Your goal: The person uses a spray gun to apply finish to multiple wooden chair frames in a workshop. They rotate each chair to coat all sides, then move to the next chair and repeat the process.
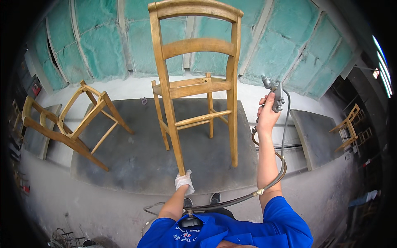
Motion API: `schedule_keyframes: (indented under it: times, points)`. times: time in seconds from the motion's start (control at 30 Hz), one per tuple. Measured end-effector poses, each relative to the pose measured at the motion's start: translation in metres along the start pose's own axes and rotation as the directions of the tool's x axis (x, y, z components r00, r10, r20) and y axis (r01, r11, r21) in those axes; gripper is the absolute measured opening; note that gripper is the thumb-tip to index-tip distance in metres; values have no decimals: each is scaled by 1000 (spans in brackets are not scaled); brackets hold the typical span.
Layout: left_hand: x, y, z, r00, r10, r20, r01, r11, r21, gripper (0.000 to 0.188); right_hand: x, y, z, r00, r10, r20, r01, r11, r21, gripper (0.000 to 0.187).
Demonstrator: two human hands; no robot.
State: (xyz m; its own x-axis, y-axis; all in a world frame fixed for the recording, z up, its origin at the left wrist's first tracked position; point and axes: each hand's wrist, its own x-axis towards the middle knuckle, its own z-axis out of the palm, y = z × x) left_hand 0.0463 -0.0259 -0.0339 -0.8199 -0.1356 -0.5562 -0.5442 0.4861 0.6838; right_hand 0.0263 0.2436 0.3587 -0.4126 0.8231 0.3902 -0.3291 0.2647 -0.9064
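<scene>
A wooden chair frame (pixel 201 88) with an open seat stands in front of me, its back nearest to me. My left hand (pixel 184 182), in a white glove, is closed around the foot of its near left leg. Bare and raised to the right of the chair, my right hand (pixel 268 110) grips a metal spray gun (pixel 276 91). The gun's nozzle points up toward the far wall, apart from the chair. A hose (pixel 285 136) runs from the gun down past my forearm and across in front of me.
A second wooden chair frame (pixel 78 124) lies tipped over at the left of the dark board (pixel 136 165). Green filter panels (pixel 103 45) line the far wall. Another dark board (pixel 316 132) and more chairs (pixel 349 128) are at the right. Tangled metal items (pixel 68 237) sit at the lower left.
</scene>
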Motion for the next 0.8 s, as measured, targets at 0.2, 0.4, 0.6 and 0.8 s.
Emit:
schedule_keyframes:
  times: [0.2,0.4,0.6,0.8]
  points:
    - [8,-17,1,994,-65,91,54,992,114,70,-33,-48,30,934,-140,330,75,977,200,35]
    - [22,-45,18,977,-100,190,94,995,36,72,-55,-81,55,853,-237,465,164,967,193,44]
    - [30,-65,26,975,-60,215,55,998,31,68,-35,-102,34,967,-256,10,246,939,240,39]
    - [27,-71,27,953,-165,254,175,985,-17,67,-31,-82,14,1000,-25,-7,26,973,228,40]
